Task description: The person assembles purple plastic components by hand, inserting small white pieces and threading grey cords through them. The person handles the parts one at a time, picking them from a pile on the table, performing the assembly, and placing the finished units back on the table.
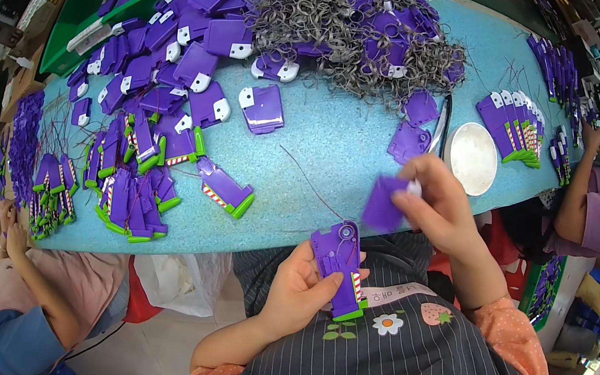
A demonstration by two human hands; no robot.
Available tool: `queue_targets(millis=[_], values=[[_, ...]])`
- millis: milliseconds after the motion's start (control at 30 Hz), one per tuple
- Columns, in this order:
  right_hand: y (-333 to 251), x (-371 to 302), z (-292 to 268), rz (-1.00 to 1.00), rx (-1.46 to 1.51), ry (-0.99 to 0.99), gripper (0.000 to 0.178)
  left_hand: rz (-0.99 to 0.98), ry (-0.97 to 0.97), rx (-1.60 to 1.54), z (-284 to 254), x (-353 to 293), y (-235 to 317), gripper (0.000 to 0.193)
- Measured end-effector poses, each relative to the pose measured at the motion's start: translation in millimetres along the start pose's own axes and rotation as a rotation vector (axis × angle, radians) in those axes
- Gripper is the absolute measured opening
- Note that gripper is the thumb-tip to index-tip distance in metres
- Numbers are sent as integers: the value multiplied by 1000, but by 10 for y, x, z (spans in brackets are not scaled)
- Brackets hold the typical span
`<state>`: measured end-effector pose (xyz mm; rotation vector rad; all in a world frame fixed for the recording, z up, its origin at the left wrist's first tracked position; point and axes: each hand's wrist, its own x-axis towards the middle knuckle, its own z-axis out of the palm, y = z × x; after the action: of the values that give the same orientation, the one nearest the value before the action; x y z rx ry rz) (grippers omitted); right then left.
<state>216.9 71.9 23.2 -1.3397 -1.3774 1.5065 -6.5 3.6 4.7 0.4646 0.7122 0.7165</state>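
My left hand [294,291] is closed on a purple plastic toy leg half [332,248], held upright close to my apron. The part has a green foot, a red-and-white striped strip and a round socket near its top. A thin dark wire [306,179] runs up from that end. To the right and slightly higher, my right hand [438,202] pinches a purple plastic shell piece [379,207] with a white end, blurred by motion. The two pieces are apart.
Purple-and-white shells [197,67] are heaped at the far left, beside a tangle of grey wire rings [337,19]. Nearer left lie several green-footed purple legs [222,187]. A round white dish [471,160] and a fanned row of legs [512,128] stand right. People sit at both sides.
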Motion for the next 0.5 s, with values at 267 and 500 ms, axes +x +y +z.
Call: queue_targets(millis=[267, 500], values=[[70, -262, 181, 11, 237, -218, 24, -13, -103, 146, 132, 86, -67, 52], [58, -304, 291, 112, 197, -196, 25, -8, -102, 165, 174, 40, -24, 53]])
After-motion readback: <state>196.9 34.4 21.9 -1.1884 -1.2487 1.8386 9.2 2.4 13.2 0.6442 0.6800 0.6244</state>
